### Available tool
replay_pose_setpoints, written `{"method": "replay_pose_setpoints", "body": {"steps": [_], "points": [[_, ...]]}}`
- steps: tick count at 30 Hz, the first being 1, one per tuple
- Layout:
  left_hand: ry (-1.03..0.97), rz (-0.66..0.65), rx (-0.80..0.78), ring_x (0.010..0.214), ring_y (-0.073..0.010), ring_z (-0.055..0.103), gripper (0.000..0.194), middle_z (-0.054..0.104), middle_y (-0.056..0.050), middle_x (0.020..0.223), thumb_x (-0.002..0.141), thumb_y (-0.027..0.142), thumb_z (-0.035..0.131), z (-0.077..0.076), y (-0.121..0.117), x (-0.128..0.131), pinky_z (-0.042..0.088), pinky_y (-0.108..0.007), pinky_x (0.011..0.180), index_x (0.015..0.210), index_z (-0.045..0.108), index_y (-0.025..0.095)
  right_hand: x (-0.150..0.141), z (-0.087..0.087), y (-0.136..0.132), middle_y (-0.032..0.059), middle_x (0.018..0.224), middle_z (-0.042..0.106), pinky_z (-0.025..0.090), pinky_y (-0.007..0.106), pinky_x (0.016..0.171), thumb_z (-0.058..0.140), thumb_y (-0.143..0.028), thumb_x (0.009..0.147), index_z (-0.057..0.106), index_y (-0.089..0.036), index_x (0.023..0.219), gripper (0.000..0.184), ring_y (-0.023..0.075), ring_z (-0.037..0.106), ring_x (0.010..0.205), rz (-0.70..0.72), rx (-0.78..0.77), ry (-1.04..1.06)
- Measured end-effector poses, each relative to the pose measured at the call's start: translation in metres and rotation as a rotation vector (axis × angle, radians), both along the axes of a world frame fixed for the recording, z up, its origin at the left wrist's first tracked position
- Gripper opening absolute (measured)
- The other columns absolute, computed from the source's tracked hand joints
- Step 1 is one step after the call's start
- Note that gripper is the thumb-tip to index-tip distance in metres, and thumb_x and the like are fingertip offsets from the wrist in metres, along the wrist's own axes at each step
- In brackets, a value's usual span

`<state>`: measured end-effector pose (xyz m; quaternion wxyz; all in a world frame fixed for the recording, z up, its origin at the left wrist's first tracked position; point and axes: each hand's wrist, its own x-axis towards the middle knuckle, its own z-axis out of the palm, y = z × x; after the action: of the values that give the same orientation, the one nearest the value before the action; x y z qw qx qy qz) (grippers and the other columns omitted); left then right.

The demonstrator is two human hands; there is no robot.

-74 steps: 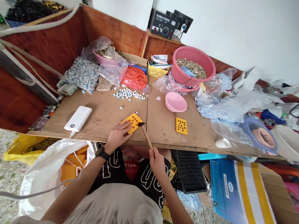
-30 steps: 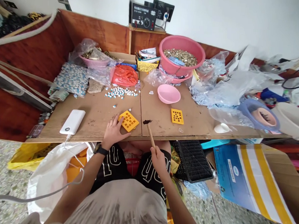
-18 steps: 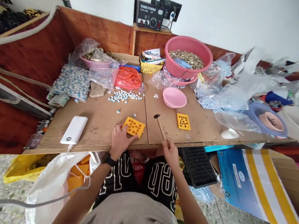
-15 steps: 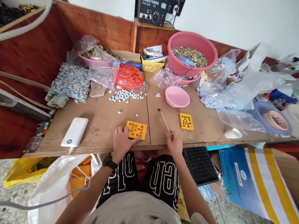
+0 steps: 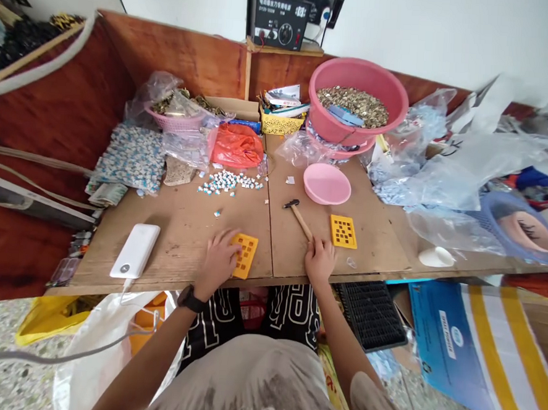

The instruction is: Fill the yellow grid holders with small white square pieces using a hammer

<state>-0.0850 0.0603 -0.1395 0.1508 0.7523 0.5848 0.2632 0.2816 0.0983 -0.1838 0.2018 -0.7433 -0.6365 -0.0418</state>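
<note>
Turning the yellow perforated plastic plate (image 5: pixel 247 256) lengthwise on the brown plywood table (image 5: pixel 173 248), the left hand (image 5: pixel 217 264) curls over its edge (how firmly, I cannot tell), while the half-closed right hand (image 5: pixel 319 261) sits at the butt of a wooden-handled hammer (image 5: pixel 298 219) now laid down.
</note>
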Motion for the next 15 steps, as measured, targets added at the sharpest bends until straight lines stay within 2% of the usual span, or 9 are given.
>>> {"method": "replay_pose_setpoints", "body": {"steps": [2, 4, 6, 8, 9, 10, 12, 13, 15], "points": [[-0.002, -0.104, -0.035, 0.162, -0.0337, 0.055, 0.030, 0.070, -0.004, 0.167, 0.092, 0.003, 0.052, 0.002, 0.000, 0.005, 0.049, -0.066, 0.133, 0.084, 0.073, 0.024, 0.000, -0.001, 0.002, 0.0170, 0.127, 0.073, 0.038, 0.043, 0.099, 0.050, -0.035, 0.120, 0.078, -0.018, 0.145, 0.042, 0.0336, 0.060, 0.120, -0.003, 0.005, 0.022], [0.005, -0.254, -0.052, 0.166, -0.0284, 0.054, 0.032, 0.071, -0.003, 0.167, 0.089, 0.001, 0.049, 0.004, 0.007, 0.011, 0.046, -0.062, 0.139, 0.086, 0.070, 0.025, 0.000, -0.002, 0.004, 0.0168, 0.126, 0.073, 0.038, 0.043, 0.098, 0.051, -0.035, 0.120, 0.078, -0.019, 0.145, 0.040, 0.0336, 0.060, 0.120, 0.002, -0.001, 0.051], [0.027, -0.411, -0.040, 0.168, -0.0249, 0.053, 0.034, 0.073, -0.002, 0.165, 0.088, 0.001, 0.047, 0.006, 0.024, 0.017, 0.035, -0.062, 0.146, 0.090, 0.071, 0.025, 0.000, -0.001, 0.005, 0.0171, 0.127, 0.073, 0.038, 0.043, 0.097, 0.052, -0.035, 0.119, 0.078, -0.019, 0.144, 0.039, 0.0337, 0.060, 0.119, 0.012, -0.013, 0.087], [0.035, -0.466, -0.010, 0.161, -0.0242, 0.061, 0.036, 0.077, -0.002, 0.159, 0.091, 0.004, 0.048, 0.012, 0.053, 0.025, 0.031, -0.060, 0.148, 0.097, 0.075, 0.026, -0.001, 0.001, 0.006, 0.0176, 0.130, 0.073, 0.038, 0.043, 0.097, 0.053, -0.034, 0.120, 0.079, -0.020, 0.143, 0.038, 0.0340, 0.061, 0.119, 0.018, -0.028, 0.124], [0.031, -0.422, 0.011, 0.155, -0.0248, 0.066, 0.036, 0.079, -0.003, 0.155, 0.094, 0.007, 0.048, 0.015, 0.071, 0.030, 0.035, -0.058, 0.146, 0.103, 0.078, 0.027, -0.001, 0.002, 0.006, 0.0177, 0.131, 0.073, 0.038, 0.043, 0.098, 0.053, -0.034, 0.120, 0.079, -0.020, 0.143, 0.038, 0.0341, 0.061, 0.120, 0.019, -0.035, 0.141], [0.024, -0.314, 0.032, 0.147, -0.0257, 0.071, 0.037, 0.080, -0.005, 0.152, 0.098, 0.011, 0.049, 0.019, 0.091, 0.036, 0.043, -0.055, 0.140, 0.111, 0.080, 0.026, -0.002, 0.004, 0.006, 0.0177, 0.132, 0.073, 0.038, 0.044, 0.098, 0.053, -0.033, 0.120, 0.078, -0.020, 0.144, 0.037, 0.0343, 0.061, 0.120, 0.017, -0.041, 0.156], [0.035, -0.015, 0.044, 0.130, -0.0297, 0.078, 0.038, 0.085, -0.011, 0.138, 0.107, 0.024, 0.051, 0.026, 0.134, 0.049, 0.059, -0.048, 0.119, 0.128, 0.082, 0.024, -0.003, 0.008, 0.007, 0.0177, 0.134, 0.074, 0.038, 0.045, 0.100, 0.054, -0.033, 0.120, 0.078, -0.020, 0.145, 0.037, 0.0349, 0.061, 0.122, 0.009, -0.056, 0.182], [0.062, 0.099, 0.008, 0.118, -0.0308, 0.080, 0.040, 0.087, -0.012, 0.129, 0.110, 0.031, 0.051, 0.030, 0.155, 0.056, 0.062, -0.045, 0.107, 0.132, 0.083, 0.023, -0.004, 0.010, 0.007, 0.0176, 0.134, 0.074, 0.038, 0.045, 0.101, 0.054, -0.032, 0.120, 0.078, -0.020, 0.146, 0.037, 0.0351, 0.061, 0.123, 0.006, -0.065, 0.194], [0.127, 0.201, -0.050, 0.108, -0.0317, 0.081, 0.043, 0.088, -0.013, 0.121, 0.112, 0.041, 0.052, 0.034, 0.192, 0.067, 0.060, -0.041, 0.095, 0.132, 0.084, 0.022, -0.006, 0.014, 0.009, 0.0171, 0.134, 0.074, 0.038, 0.046, 0.101, 0.055, -0.031, 0.120, 0.078, -0.021, 0.145, 0.036, 0.0352, 0.062, 0.123, 0.005, -0.088, 0.212]]}}
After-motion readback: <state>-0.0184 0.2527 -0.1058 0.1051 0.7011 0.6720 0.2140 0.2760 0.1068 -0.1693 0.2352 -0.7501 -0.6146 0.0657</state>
